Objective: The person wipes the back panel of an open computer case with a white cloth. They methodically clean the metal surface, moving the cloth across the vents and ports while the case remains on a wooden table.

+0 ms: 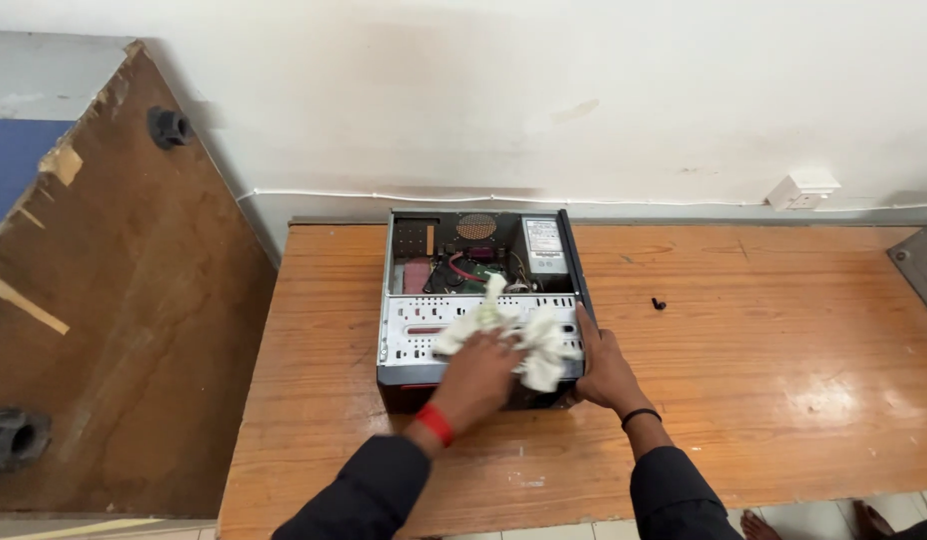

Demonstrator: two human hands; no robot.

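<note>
Head view, looking down on an open desktop computer case [484, 300] lying on a wooden table [764, 330], its far end against the white wall. Hidden or unclear: the near front of the case is covered by both hands and a white cloth [514, 335]; the left fingertips are buried under the cloth, so their exact curl cannot be read; the boards and cables deep inside the case are too small and dark to separate, apart from a red wire and a pink patch. Both forearms in dark sleeves are cut off by the lower edge. The cloth lies crumpled on the perforated grey metal drive bay at the near end of the case, one twisted tail pointing up toward the interior. Left hand [476, 378], red band at the wrist, lies flat on the cloth, fingers spread and pressing down on it rather than pinching it. Right hand [604, 370], black band at the wrist, rests against the right near corner of the case, thumb along the side wall, fingers curled about the corner, just beside the cloth's right edge. The case has a silver power supply at its far right and a round fan grille at its far centre. A small black screw-like piece [659, 303] lies on the table, right of the case, well apart.
</note>
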